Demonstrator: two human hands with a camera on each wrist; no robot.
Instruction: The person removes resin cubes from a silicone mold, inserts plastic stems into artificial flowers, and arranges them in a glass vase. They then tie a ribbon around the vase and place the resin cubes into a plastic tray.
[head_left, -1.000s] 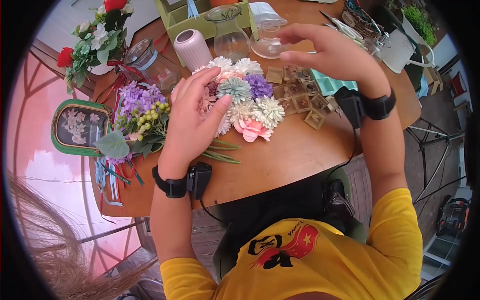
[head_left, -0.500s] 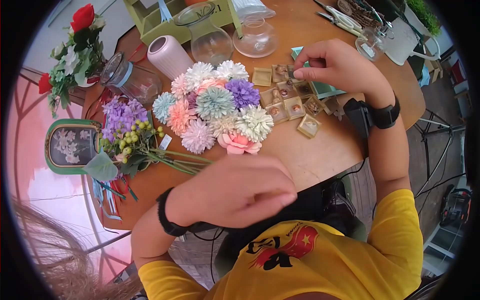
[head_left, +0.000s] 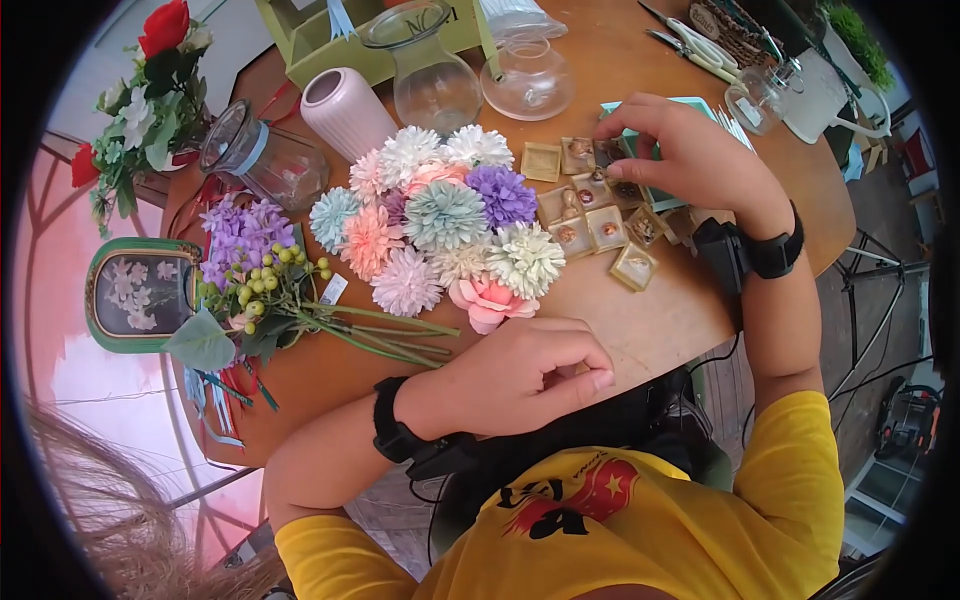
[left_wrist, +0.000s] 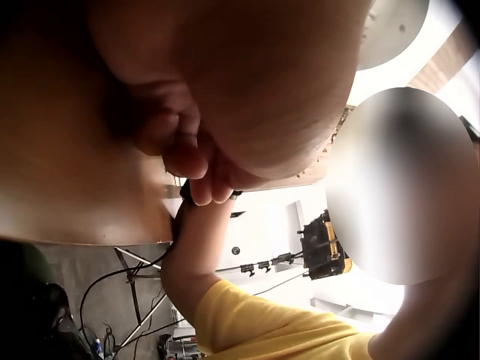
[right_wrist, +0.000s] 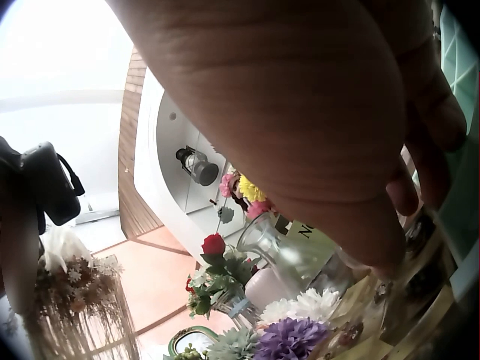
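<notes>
At the table's front edge, my left hand (head_left: 510, 378) rests with fingers loosely curled, nothing in them; the left wrist view shows its bent fingers (left_wrist: 187, 154). My right hand (head_left: 700, 165) hovers over several small clear boxes (head_left: 570, 235) with little items inside, thumb and fingers apart around the box group; whether a fingertip touches a box is unclear. Behind that hand, partly covered, is a mint-green tray (head_left: 700, 103). A cluster of artificial blooms (head_left: 445, 215) lies between the hands. In the right wrist view, the right hand (right_wrist: 330, 112) is above the boxes.
Purple flowers (head_left: 245, 240) with green berries and long stems lie left, by a green-framed picture (head_left: 145, 295). A pink ribbed vase (head_left: 348, 115), glass vases (head_left: 435, 85) and a green wooden box (head_left: 300, 50) stand behind. Scissors (head_left: 700, 45) lie at the back right.
My left hand has come from over the blooms down to the table's front edge, its fingers now curled. My right hand has moved from near the glass vase to over the small boxes.
</notes>
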